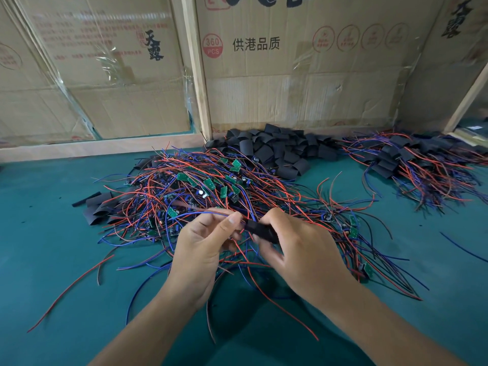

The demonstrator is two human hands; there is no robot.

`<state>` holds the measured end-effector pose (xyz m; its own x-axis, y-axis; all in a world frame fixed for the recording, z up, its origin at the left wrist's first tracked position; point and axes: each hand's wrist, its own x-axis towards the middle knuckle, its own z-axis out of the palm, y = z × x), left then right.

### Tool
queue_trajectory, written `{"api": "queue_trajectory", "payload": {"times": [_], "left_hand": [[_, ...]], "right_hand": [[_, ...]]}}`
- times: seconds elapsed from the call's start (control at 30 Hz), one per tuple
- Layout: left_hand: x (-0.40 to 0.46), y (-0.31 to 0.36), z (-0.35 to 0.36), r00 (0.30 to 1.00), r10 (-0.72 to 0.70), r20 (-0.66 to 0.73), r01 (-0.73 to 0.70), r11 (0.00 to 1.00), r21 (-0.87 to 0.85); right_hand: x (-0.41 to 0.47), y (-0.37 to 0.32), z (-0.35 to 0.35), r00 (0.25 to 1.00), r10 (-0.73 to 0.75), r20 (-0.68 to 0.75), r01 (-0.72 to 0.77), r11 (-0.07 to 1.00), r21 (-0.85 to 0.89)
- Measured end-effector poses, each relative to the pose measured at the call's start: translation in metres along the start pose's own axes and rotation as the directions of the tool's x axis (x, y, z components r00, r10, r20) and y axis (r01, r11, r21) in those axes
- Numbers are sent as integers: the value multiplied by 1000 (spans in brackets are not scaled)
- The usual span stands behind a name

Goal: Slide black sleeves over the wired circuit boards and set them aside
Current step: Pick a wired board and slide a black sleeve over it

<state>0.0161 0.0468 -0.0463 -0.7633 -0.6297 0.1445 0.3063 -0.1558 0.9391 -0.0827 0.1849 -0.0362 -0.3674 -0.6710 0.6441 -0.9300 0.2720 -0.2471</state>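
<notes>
Right now the left hand (203, 249) pinches red and blue wires (211, 213) between thumb and fingertips, while the right hand (298, 249) curls around a black sleeve (260, 231); the two hands nearly meet over the green mat (52, 260). Just beyond the grip lies a tangle of wired circuit boards (206, 186). Farther behind it, against the cardboard wall (290, 96), sits a heap of loose sleeves (274, 150). Well off to the right of the grip rests a pile of sleeved boards (412, 165).
</notes>
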Motion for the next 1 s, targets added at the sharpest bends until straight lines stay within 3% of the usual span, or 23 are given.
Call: {"api": "queue_trajectory", "payload": {"times": [0.1,0.27,0.47,0.63,0.73,0.77,0.8,0.83,0.87,0.9,1.0], "left_hand": [[2,4,-4,1000,5,13,-4,997,-79],[7,13,-11,997,-27,-75,15,988,-155],[10,12,-14,990,-70,-126,50,987,-155],[2,8,-11,996,-53,69,50,998,42],[1,8,-11,990,4,138,-34,976,215],[1,7,-13,982,71,173,-131,921,366],[1,5,-18,956,158,248,-275,780,563],[2,3,-21,904,227,361,-425,562,710],[1,3,-23,842,254,476,-539,363,760],[0,3,-23,796,236,557,-604,249,757],[-1,2,-23,749,193,633,-661,170,731]], "right_hand": [[2,9,-3,1000,12,20,-12,1000,18],[19,50,-18,986,166,19,-167,984,65],[57,130,-50,981,194,6,-188,959,-212],[100,211,-82,934,356,44,-285,811,-511],[129,249,-107,930,352,-108,-350,752,-559],[137,259,-115,928,319,-192,-370,735,-568],[144,268,-120,921,298,-251,-389,709,-588],[148,277,-123,911,311,-270,-412,669,-619],[149,284,-122,895,371,-249,-437,613,-658],[147,290,-118,864,464,-197,-454,546,-704],[129,298,-100,704,710,21,-374,395,-839]]}}
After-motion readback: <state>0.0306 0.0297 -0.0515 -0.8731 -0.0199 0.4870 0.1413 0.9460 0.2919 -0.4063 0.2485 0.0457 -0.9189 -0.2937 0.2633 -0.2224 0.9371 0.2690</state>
